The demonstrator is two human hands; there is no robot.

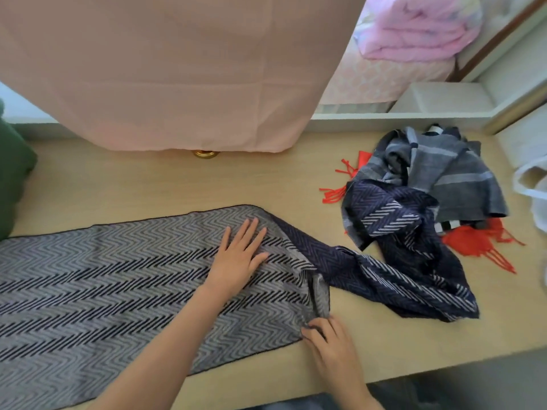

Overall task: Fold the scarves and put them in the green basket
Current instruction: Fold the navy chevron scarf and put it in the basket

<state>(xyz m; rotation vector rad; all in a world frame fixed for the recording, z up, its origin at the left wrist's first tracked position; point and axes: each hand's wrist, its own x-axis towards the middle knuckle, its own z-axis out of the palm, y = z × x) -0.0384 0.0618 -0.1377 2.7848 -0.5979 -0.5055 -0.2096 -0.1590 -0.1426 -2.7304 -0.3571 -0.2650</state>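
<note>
Scarves, counted: one chevron scarf point(118, 279) spread flat on the wooden table point(148, 184), plus a heap point(438, 184) at the right. The heap holds a grey striped scarf point(455, 170), a red fringed scarf point(470, 242) and a sliver of black-and-white striped cloth; an exact count in the heap cannot be told.

Hands: two. Left hand point(239, 257) lies palm down on the chevron scarf with its fingers straight and spread, holding nothing. Right hand point(328, 341) pinches the scarf's near edge where the cloth bunches into a small upright fold.

Chevron scarf's long axis runs left to right, tilted slightly up toward the right. Its left end leaves the picture at the left edge. Past the left hand it twists over to show a dark navy side, and that part trails right and back into the heap, touching it.

Green basket point(13, 173): one, cut off at the left edge, just behind the scarf's far edge; its inside is not visible.

Also one pink cloth point(177, 69) hanging over the table's back, one brass knob point(205, 153) under its hem, and one folded pink blanket point(414, 28) at upper right.
</note>
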